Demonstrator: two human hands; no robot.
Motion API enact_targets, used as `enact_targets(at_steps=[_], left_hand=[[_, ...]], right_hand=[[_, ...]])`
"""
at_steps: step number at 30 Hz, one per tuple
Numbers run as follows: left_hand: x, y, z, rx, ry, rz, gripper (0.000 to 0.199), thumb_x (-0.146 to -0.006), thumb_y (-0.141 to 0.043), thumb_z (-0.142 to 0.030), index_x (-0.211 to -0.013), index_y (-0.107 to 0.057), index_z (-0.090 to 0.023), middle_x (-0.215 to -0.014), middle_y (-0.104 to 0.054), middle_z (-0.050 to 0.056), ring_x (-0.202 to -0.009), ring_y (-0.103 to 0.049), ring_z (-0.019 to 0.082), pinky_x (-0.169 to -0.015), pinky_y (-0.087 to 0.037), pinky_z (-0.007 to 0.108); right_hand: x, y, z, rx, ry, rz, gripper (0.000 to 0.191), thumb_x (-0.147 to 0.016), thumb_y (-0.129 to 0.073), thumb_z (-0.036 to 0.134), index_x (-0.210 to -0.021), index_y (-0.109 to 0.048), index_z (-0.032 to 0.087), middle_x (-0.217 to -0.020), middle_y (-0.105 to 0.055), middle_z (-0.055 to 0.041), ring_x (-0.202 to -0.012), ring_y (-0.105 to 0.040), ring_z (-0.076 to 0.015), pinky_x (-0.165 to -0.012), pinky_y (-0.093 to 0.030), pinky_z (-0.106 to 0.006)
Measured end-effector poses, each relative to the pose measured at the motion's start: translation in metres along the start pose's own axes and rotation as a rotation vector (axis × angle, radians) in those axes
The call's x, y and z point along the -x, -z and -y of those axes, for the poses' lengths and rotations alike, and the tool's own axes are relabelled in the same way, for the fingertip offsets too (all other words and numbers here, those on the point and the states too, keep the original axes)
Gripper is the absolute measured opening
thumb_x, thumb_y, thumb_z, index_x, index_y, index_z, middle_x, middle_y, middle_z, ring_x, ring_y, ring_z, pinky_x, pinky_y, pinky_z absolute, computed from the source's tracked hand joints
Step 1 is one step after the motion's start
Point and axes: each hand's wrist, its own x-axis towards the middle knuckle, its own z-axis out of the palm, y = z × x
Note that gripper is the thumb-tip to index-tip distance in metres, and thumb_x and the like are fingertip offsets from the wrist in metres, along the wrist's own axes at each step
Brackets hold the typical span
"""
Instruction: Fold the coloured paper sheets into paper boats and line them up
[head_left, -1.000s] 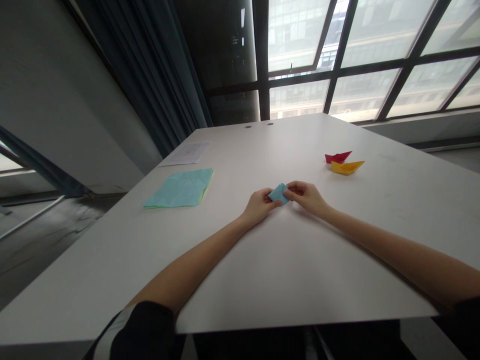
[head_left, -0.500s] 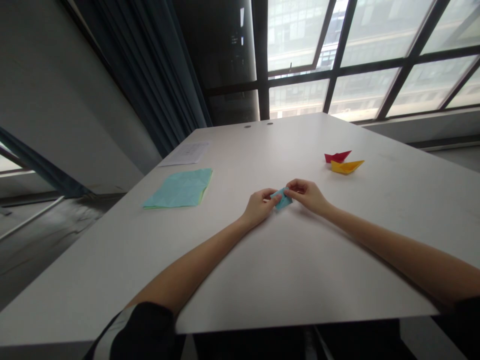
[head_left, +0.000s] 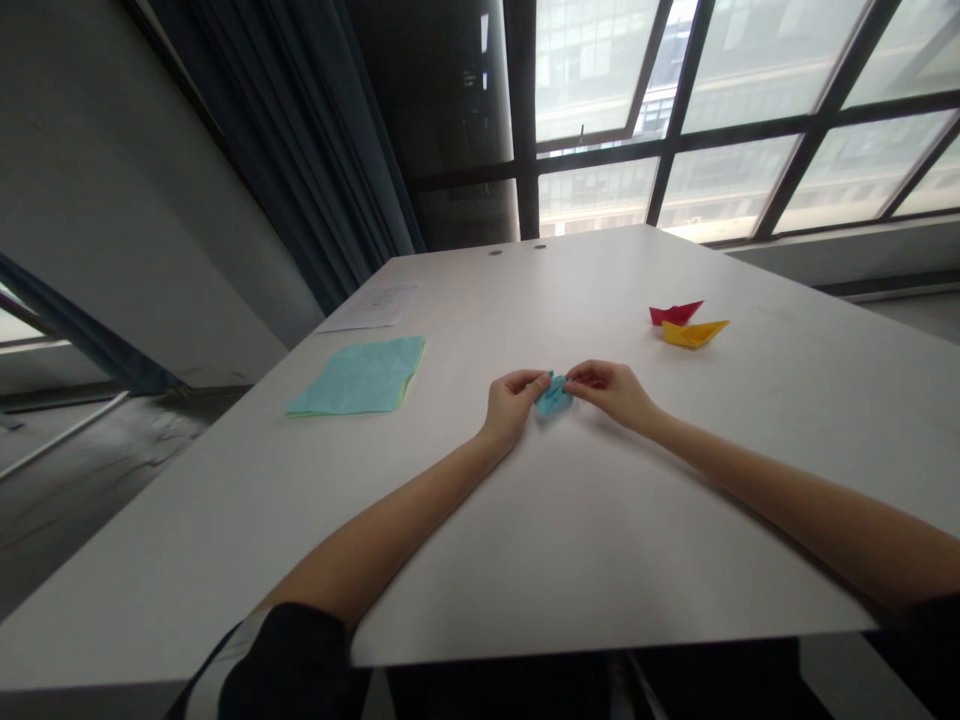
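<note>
A small folded piece of light blue paper (head_left: 553, 399) is held just above the white table, between my two hands. My left hand (head_left: 514, 402) pinches its left edge between thumb and fingers. At its upper right corner, my right hand (head_left: 609, 388) grips the paper with thumb and fingertips. The exact folds are too small to make out. Beyond my right hand, a yellow paper boat (head_left: 694, 334) rests in front of a red paper boat (head_left: 675, 314).
A stack of light blue and green paper sheets (head_left: 363, 377) lies on the left of the white table (head_left: 465, 560). Behind it is a white printed sheet (head_left: 369, 307). A dark curtain and windows stand beyond the table.
The blue paper has shifted slightly left and been turned or opened a little between my fingers. My left hand has moved slightly left and now grips higher on it.
</note>
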Motion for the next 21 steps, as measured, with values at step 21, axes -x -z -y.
enact_targets(at_steps=[21], left_hand=[[0.0026,-0.0002,-0.0013,-0.103,0.089,0.099,0.024,-0.064,-0.070,-0.035,-0.072,-0.068,-0.013,-0.068,-0.065,0.003,-0.060,-0.054,0.011,-0.057,-0.041,0.023]], right_hand=[[-0.0041,0.0054,0.0049,0.145,-0.044,0.146,0.025,-0.066,-0.066,0.035,-0.083,-0.068,0.017,-0.065,-0.065,-0.0013,-0.063,-0.059,-0.0143,-0.057,-0.043,-0.025]])
